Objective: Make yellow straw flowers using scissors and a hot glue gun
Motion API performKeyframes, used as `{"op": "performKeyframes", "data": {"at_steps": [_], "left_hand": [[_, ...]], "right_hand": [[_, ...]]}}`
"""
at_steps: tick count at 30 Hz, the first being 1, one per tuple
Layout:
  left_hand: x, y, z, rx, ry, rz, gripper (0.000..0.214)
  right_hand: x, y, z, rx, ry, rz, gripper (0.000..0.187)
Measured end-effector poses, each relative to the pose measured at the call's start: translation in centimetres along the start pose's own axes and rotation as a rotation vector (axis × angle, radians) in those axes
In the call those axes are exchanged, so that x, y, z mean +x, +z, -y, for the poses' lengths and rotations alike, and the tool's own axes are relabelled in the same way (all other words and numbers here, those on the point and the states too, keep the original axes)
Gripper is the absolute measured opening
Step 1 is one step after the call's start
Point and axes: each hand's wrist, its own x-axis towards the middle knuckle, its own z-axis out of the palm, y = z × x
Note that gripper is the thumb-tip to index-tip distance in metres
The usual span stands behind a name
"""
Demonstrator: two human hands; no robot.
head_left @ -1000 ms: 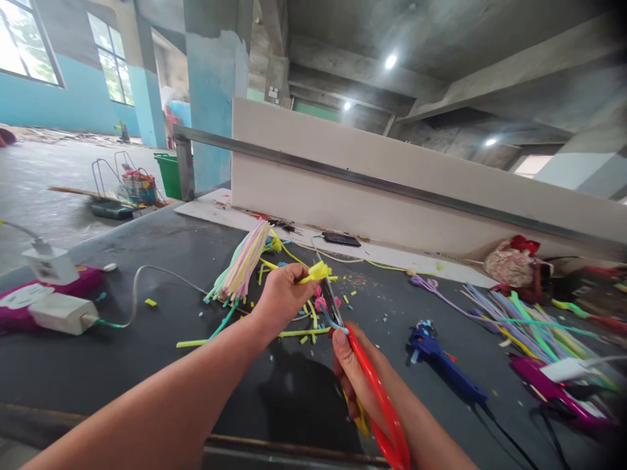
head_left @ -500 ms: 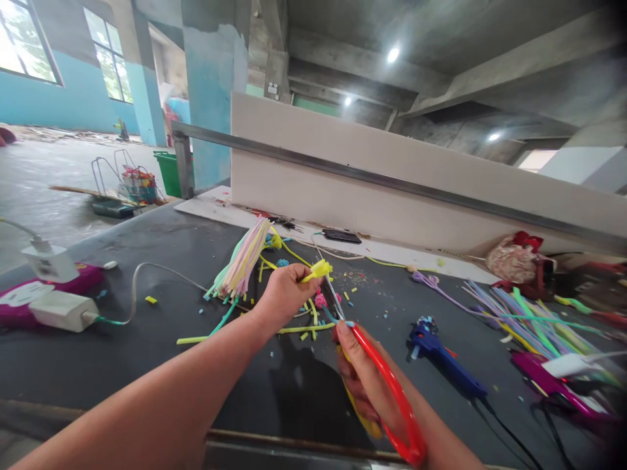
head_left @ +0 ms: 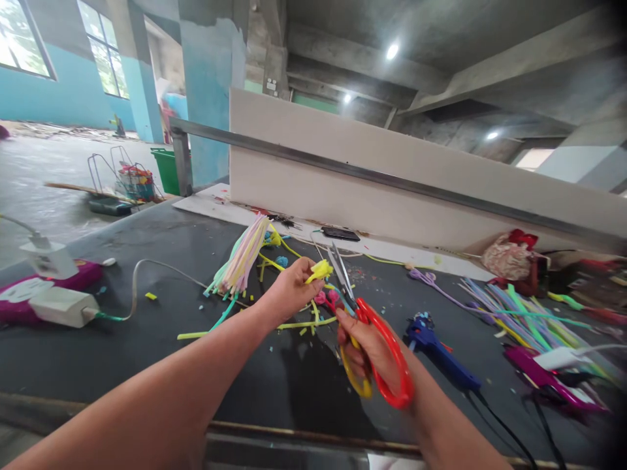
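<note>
Between the fingertips of my left hand is a small yellow pipe-cleaner piece, bunched like a little flower. My right hand grips scissors with one red and one yellow handle loop. Their blades point up and away, slightly parted, just right of the yellow piece and apart from it. Below and behind the hands lie pink curled pieces and yellow-green pipe-cleaner strips. A bundle of pastel pipe cleaners rests left of my left hand.
A blue glue gun with a black cord lies to the right, near a second pipe-cleaner bundle. Purple power strips sit at both sides. A phone lies by the white board at the back. Small offcuts dot the dark table.
The scissors have drawn away from the yellow piece toward the right and turned more upright, with their handles spread wider. My left hand has stayed nearly in place.
</note>
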Motion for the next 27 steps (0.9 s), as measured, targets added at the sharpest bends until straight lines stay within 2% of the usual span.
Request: {"op": "performKeyframes", "data": {"at_steps": [3, 7, 12, 15, 17, 19, 22, 24, 27], "left_hand": [[-0.3, 0.1, -0.4, -0.018, 0.018, 0.069, 0.018], [-0.2, 0.3, 0.3, -0.007, 0.028, 0.18, 0.019], [0.1, 0.3, 1.1, 0.057, 0.017, 0.197, 0.021], [0.2, -0.1, 1.2, 0.105, 0.003, 0.168, 0.023], [0.3, -0.4, 1.2, 0.105, 0.011, 0.099, 0.023], [0.4, -0.7, 1.2, 0.077, 0.013, 0.003, 0.023], [0.7, -1.0, 1.2, 0.012, -0.008, -0.103, 0.021], [0.8, -1.0, 1.3, 0.002, -0.011, -0.128, 0.021], [0.8, -1.0, 1.4, 0.031, 0.008, -0.13, 0.02]], "right_hand": [[1.0, 0.7, 0.9, 0.069, -0.108, -0.022, 0.04], [1.8, 1.2, 1.5, 0.104, -0.221, -0.068, 0.034], [2.2, 0.4, 1.5, 0.086, -0.309, -0.084, 0.024], [1.9, -0.1, 1.6, 0.092, -0.314, -0.092, 0.025], [1.2, -0.2, 1.4, 0.113, -0.298, -0.125, 0.033], [0.2, -0.3, 0.7, 0.116, -0.223, -0.114, 0.035], [-1.7, -0.3, -0.7, 0.089, -0.012, 0.03, 0.038], [-2.9, -0.2, -1.4, 0.097, 0.035, 0.115, 0.041], [-4.0, 0.3, -1.5, 0.084, 0.034, 0.115, 0.045]]}}
